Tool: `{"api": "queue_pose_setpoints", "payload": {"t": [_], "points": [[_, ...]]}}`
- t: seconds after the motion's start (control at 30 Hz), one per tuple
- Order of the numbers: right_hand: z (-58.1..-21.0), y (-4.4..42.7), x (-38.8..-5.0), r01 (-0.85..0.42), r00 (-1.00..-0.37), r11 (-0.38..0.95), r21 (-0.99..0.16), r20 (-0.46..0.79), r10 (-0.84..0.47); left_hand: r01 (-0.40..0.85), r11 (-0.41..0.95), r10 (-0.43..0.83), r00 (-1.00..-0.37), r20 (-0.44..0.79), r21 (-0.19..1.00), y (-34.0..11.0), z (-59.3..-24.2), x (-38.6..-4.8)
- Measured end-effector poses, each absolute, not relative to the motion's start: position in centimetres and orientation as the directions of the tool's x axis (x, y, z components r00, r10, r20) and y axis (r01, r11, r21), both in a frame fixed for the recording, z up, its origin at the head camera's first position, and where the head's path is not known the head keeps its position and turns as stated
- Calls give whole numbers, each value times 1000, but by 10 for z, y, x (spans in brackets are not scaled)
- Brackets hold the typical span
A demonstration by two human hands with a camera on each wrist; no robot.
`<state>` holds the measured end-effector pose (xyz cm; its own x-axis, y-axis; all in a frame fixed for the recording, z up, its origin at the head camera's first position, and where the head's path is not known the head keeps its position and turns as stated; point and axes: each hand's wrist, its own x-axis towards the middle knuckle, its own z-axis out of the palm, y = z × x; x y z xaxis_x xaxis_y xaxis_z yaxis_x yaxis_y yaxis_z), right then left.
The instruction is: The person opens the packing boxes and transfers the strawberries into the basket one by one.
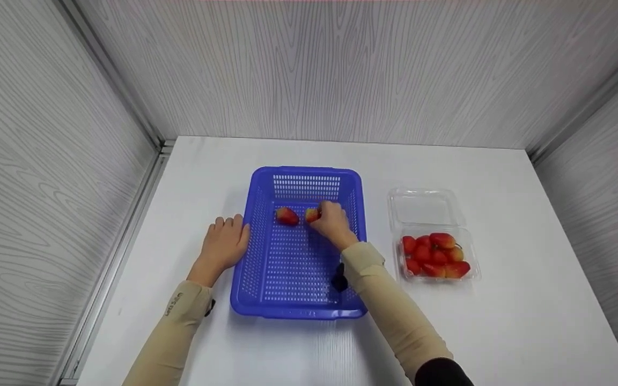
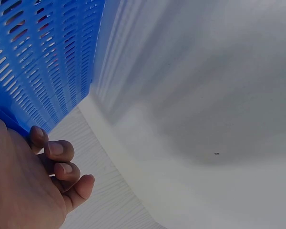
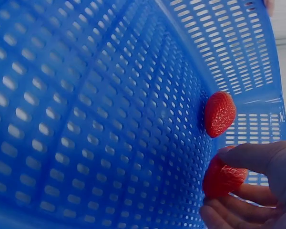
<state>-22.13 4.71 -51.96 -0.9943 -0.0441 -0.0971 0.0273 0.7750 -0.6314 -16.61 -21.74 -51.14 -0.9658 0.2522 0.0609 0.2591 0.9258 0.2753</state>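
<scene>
In the head view, my right hand [image 1: 335, 222] is inside the blue basket [image 1: 298, 312], pinching a red strawberry [image 1: 311, 215] low over the far part of its floor. The right wrist view shows thumb and fingers around this strawberry [image 3: 223, 177]. Another strawberry [image 1: 287, 216] lies on the basket floor just left of it. My left hand [image 1: 223, 244] holds the basket's left rim. Its thumb lies over the edge, and the left wrist view shows bent fingers [image 2: 62, 150] under the rim on the outside; the thumb is hidden there.
Right of the basket stands a clear plastic box [image 1: 472, 276] holding several strawberries [image 1: 432, 254]. Its hinged lid [image 1: 427, 206] lies folded back behind it. The white table [image 1: 523, 321] is bordered by pale wood-grain panels [image 1: 309, 69] at the back and both sides.
</scene>
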Motion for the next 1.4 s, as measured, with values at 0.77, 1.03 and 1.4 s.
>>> {"api": "queue_pose_setpoints", "payload": {"t": [0.77,1.03,1.4], "points": [[-533,41,-226,-9,-994,824,-566,-86,-69,276,918,259,-961,96,286,-216,-512,-165],[-533,40,-227,-14,-993,811,-585,-84,-77,268,918,252,-963,91,293,-217,-509,-164],[-531,39,-226,2,-990,809,-588,-113,-79,266,918,254,-964,78,293,-218,-508,-164]]}}
